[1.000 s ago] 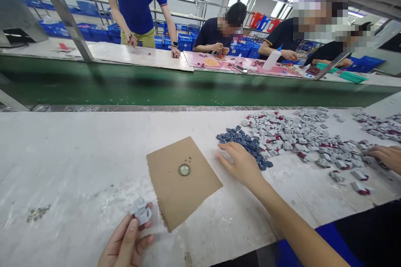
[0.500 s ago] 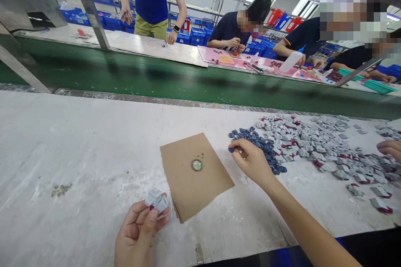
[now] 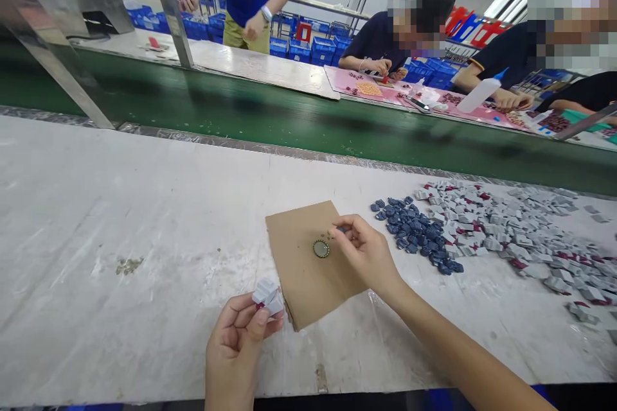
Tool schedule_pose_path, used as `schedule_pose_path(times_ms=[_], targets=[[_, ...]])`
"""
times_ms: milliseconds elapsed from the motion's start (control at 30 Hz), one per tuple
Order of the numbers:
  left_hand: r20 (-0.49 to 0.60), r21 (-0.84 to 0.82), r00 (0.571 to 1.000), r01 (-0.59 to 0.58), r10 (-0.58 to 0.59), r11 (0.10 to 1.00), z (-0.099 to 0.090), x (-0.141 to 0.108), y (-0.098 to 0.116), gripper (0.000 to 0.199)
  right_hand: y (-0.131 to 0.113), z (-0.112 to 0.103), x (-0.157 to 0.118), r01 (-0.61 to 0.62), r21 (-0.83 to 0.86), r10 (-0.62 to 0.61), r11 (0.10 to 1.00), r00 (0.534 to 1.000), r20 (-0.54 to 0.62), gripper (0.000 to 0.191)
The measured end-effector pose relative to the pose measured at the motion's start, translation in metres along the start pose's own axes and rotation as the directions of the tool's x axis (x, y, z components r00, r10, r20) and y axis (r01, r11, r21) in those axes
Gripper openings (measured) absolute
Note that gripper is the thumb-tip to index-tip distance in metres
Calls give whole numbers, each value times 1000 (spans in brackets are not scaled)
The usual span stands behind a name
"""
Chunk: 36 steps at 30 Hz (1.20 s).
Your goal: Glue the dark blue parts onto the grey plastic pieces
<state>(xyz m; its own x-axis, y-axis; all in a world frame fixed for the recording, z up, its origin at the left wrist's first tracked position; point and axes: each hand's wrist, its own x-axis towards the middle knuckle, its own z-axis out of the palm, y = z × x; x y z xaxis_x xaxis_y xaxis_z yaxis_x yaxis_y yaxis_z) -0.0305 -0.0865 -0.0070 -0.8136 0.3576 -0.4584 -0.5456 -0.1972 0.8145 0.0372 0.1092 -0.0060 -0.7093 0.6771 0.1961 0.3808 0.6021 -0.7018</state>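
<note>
Left hand: left hand sits at the 6 o'clock edge of the white table, fingers closed around grey parts. The parts stick out above the fingertips, pinched between thumb and forefinger.
Right hand: right hand reaches in from 4 o'clock and hovers over the right half of the card. Thumb and forefinger are drawn close together in a narrow pinch on a small dark piece; whether it is gripped firmly cannot be told.
Grey parts, relative to grip: inside the left grip, just beside the card's 7 o'clock corner, well apart from the right hand.
Card: brown sheet, flat on the table, centre of view, turned slightly clockwise.
Cap: crimped metal cap on the card, open side up, just at 9 o'clock of the right-hand fingertips, not touching them.
Specks: tiny brown bits on the card at 1 o'clock of the cap.
Blue pile: dark blue pieces on the table at 2 o'clock of the right hand, near it.
Grey pile: grey and red parts spread to 3 o'clock, touching the blue pile.
Belt: green band at 12 o'clock, beyond the table.
Co-workers: people work at the far bench behind the belt.
</note>
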Motion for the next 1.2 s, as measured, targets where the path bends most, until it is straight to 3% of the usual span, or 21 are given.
schedule_pose_path(times_ms=[167, 267, 367, 633, 733, 833, 933, 1067, 1200], targets=[[2, -17, 1000, 5, -5, 1000, 0, 1, 0, 36, 9, -2, -3, 105, 122, -123, 987, 980, 153, 22], [4, -16, 1000, 14, -14, 1000, -2, 1, 0, 35, 11, -1, -7, 265, -26, -257, 964, 952, 163, 32], [6, -13, 1000, 18, -17, 1000, -3, 2, -1, 34, 11, 3, -10, 406, -222, -377, 887, 912, 159, 28], [18, -46, 1000, -4, 5, 999, -1, 0, -2, 34, 13, 6, -11, 480, -234, -449, 846, 876, 174, 23], [11, -47, 1000, -9, 10, 999, 2, -1, -1, 33, 8, -1, -10, 371, -145, -355, 917, 927, 123, 20], [11, -61, 1000, -15, 16, 998, 7, -4, -2, 31, -5, -10, -10, 81, 38, -83, 996, 995, 54, 18], [6, -112, 1000, 7, -7, 994, 14, -9, -3, 32, -24, -17, -15, -177, 317, 142, 932, 981, 130, 20], [36, -156, 999, 19, -14, 988, 21, -16, -3, 31, -49, -24, -26, -310, 517, 186, 798, 942, 278, 17], [86, -145, 996, 17, -4, 989, 26, -23, 1, 25, -64, -29, -37, -290, 566, 130, 772, 943, 306, 11]])
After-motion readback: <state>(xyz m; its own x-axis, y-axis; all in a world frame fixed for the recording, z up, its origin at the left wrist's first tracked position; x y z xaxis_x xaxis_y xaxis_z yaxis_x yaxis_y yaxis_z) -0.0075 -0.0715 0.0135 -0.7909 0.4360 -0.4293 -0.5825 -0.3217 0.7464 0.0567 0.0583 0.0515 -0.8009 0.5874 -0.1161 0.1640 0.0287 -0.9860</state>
